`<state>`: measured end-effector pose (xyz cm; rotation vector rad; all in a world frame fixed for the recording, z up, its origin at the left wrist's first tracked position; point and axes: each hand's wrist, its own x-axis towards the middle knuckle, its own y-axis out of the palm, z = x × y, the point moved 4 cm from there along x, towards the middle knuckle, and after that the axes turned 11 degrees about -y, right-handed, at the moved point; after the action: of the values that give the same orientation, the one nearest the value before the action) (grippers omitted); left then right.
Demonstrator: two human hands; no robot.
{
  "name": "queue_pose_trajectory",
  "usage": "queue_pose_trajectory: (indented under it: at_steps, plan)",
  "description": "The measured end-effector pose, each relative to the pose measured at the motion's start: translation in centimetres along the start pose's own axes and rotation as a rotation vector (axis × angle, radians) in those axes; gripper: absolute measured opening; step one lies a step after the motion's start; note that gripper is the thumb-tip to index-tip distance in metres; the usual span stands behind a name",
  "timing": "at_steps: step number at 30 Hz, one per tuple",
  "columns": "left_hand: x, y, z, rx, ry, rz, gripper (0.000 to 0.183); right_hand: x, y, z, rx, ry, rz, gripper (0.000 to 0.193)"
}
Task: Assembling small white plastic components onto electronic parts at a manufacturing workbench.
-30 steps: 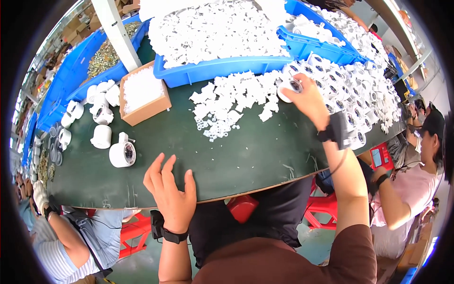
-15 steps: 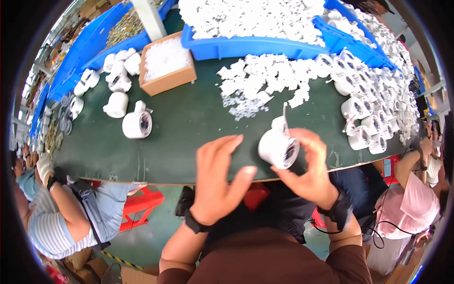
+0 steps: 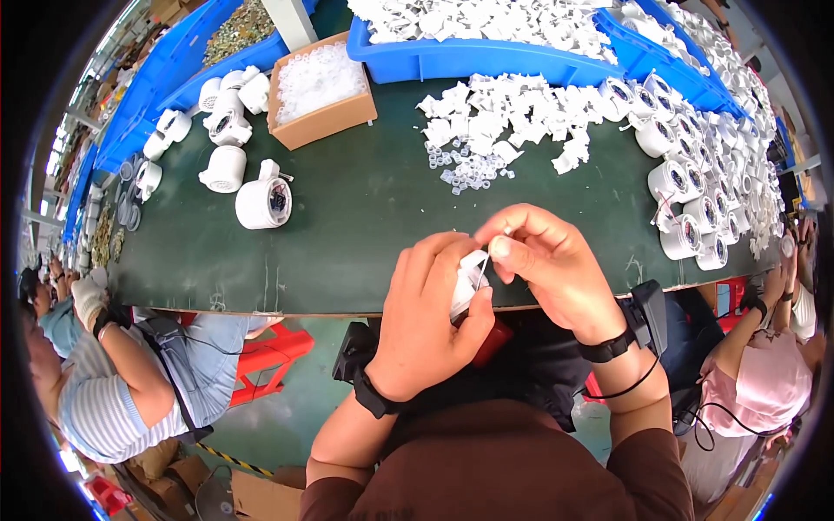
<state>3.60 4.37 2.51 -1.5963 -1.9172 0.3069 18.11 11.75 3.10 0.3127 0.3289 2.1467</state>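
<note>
White plastic housing [image 3: 470, 280] sits in your left hand [image 3: 426, 326], right at the near edge of the tabletop [image 3: 347, 217], about mid-way along it. Left hand is curled most of the way round it, thumb underneath, fingers over the top; most of the part is hidden, only a white face shows. Your right hand [image 3: 556, 265] is pinched shut, thumb and forefinger on something thin at the top of the housing, looks like a fine wire [image 3: 480, 271], too small to be sure. A red piece [image 3: 491, 340] shows under the left thumb; cannot tell what it is.

Handling, as a guess: small moulded shell, light, stiff, smooth so a bit slippery. Hold it by the round body, not by the wire, which looks thin enough to bend or pull out. Keep the open face clear of your fingers.

Around: one finished-looking white housing [image 3: 263, 202] stands alone toward the far left of the tabletop, more of them behind it near a cardboard box of small white parts [image 3: 320, 91]. Loose white clips [image 3: 499, 126] heap at the far middle, before a blue bin [image 3: 486, 56]. Rows of housings [image 3: 695, 204] fill the right end. Other people sit at both ends.
</note>
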Motion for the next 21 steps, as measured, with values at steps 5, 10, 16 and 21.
queue_pose_trajectory:
  at_steps: [5, 10, 16, 21]
  plan:
    - [0.3, -1.3, 0.1, 0.059, -0.106, -0.077, 0.027, -1.2, 1.9, 0.9, -0.135, -0.129, -0.061, 0.015]
    - [1.1, -1.7, 0.8, -0.017, -0.124, -0.164, 0.014, -1.4, 2.8, -0.4, -0.373, -0.346, -0.046, 0.020]
    - [0.4, -1.0, 1.2, -0.072, -0.173, -0.200, 0.011, -2.2, 3.2, -2.3, -0.509, -0.454, -0.162, 0.020]
    - [-0.1, -1.1, 1.3, -0.077, -0.154, -0.183, 0.010, -2.6, 3.2, -2.9, -0.539, -0.426, -0.189, 0.017]
